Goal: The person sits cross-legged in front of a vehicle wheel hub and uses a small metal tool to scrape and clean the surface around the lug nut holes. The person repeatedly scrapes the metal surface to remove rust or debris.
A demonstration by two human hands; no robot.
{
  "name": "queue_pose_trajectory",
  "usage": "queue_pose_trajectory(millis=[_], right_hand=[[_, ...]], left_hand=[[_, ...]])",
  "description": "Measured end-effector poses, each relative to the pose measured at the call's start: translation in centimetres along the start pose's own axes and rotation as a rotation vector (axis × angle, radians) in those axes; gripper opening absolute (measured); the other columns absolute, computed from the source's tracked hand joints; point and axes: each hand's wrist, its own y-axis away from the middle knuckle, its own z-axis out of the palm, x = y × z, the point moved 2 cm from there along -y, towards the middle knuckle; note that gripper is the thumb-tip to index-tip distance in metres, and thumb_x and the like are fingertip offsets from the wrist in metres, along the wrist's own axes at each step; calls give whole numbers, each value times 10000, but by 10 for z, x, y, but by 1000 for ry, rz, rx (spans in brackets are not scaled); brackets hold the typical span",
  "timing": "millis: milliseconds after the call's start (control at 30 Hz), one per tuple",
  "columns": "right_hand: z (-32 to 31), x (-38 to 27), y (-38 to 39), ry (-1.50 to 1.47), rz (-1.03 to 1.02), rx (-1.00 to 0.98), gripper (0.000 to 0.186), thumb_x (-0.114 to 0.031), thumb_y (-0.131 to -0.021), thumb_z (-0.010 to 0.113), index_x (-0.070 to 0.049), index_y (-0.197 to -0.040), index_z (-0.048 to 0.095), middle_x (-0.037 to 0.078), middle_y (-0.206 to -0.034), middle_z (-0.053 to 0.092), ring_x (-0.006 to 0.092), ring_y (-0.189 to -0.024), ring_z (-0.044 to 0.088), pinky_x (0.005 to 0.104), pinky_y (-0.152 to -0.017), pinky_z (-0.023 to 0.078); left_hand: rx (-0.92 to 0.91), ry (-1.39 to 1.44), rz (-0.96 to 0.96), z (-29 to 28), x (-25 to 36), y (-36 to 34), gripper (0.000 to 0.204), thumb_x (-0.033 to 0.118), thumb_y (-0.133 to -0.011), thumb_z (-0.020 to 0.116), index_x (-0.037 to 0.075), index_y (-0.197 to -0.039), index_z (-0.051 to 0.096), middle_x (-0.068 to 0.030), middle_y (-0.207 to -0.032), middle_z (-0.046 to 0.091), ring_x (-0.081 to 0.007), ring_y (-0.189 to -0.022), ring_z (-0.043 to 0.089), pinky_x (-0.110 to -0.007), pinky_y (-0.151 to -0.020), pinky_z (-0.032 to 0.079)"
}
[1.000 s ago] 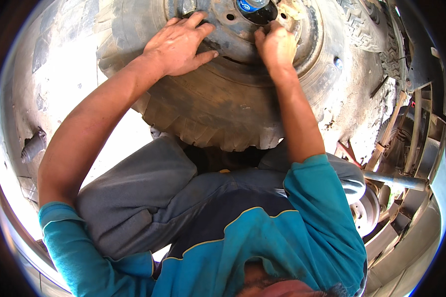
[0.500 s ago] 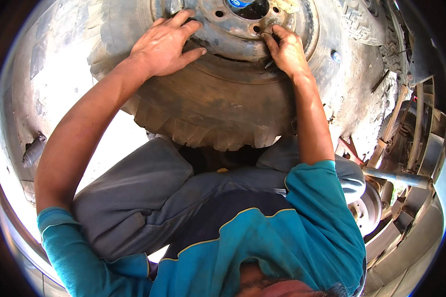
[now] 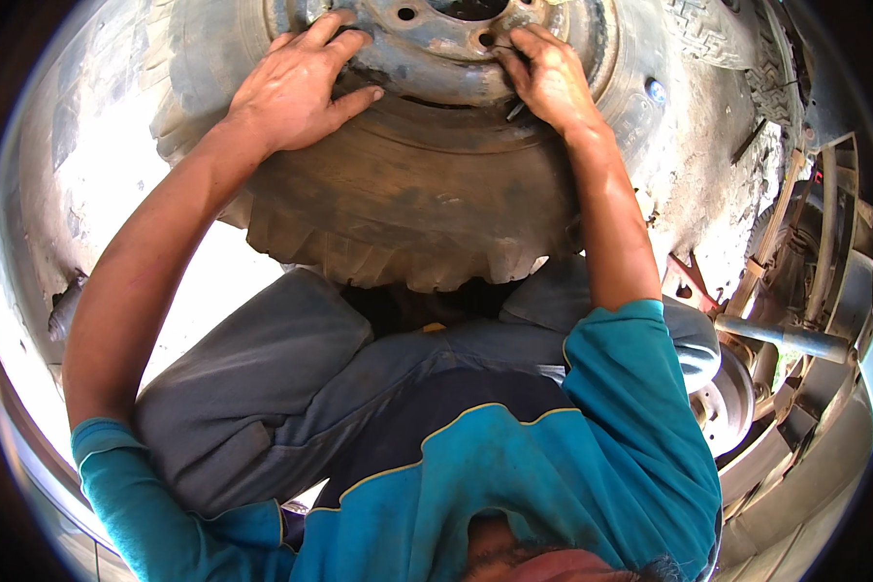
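A large worn wheel stands upright in front of my knees, its dusty, chunky-treaded tyre (image 3: 407,209) around a scuffed steel rim (image 3: 427,73) with round bolt holes. My left hand (image 3: 301,87) lies on the left of the rim and tyre edge, fingers and thumb spread, holding nothing. On the right side of the rim, my right hand (image 3: 550,80) has its thumb and forefinger drawn together beside a bolt hole. Whatever may be between those fingertips is too small to make out. Just below them a thin valve stem (image 3: 516,110) sticks out from the rim.
Another treaded tyre (image 3: 771,97) is at the upper right. Along the right side are a grey metal tube (image 3: 786,338), a round metal disc (image 3: 723,407) and a rusty frame (image 3: 824,233). A red metal piece (image 3: 691,276) lies on the pale ground by my right knee.
The wheel and both hands sit slightly further left and higher in the picture. The blue item seen in the rim's centre hole is out of view. Both hands keep nearly the same pose.
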Motion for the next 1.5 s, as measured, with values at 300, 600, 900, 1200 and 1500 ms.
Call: queue_pose_trajectory(millis=[300, 600, 900, 1200, 1500], right_hand=[[2, 3, 2, -35, -12, 62, 173, -104, -903, 721, -2, -1038, 683, 182, -1025, 683, 428, -961, 661, 456, -848, 542], [-2, 13, 4, -37, 29, 5, 172, -116, -915, 716, 1, -1033, 674, 188, -1030, 676, 428, -975, 652, 449, -848, 537], [-1, 18, 5, -37, 0, 22, 176, -130, -918, 722, -5, -1038, 687, 180, -1047, 676, 429, -987, 645, 453, -855, 536], [1, 14, -1, -57, -38, -5, 160, -136, -912, 722, -54, -1041, 675, 136, -1053, 678, 412, -972, 651, 478, -833, 540], [1, 10, -8, -46, -83, 19, 192, -125, -895, 725, -39, -1060, 676, 163, -1044, 672, 416, -969, 659, 488, -823, 550]], left_hand=[[-34, 16, 9, -11, 6, 0, 553, 443, -981, 646, 140, -1431, 538, -88, -1560, 438, -372, -1310, 541, -483, -1149, 420], [-18, 11, 13, -9, 7, 1, 562, 434, -970, 656, 130, -1427, 533, -81, -1571, 424, -373, -1320, 534, -488, -1132, 434], [-16, 6, 35, -10, 7, -1, 549, 442, -973, 650, 134, -1415, 544, -97, -1551, 448, -342, -1318, 549, -482, -1155, 404], [-25, -38, 11, -4, 1, -3, 622, 495, -979, 633, 127, -1466, 517, -109, -1544, 444, -358, -1313, 538, -462, -1156, 417], [-27, 5, 1, -6, 1, -4, 566, 446, -975, 656, 129, -1428, 533, -96, -1556, 431, -374, -1326, 524, -477, -1148, 417]])
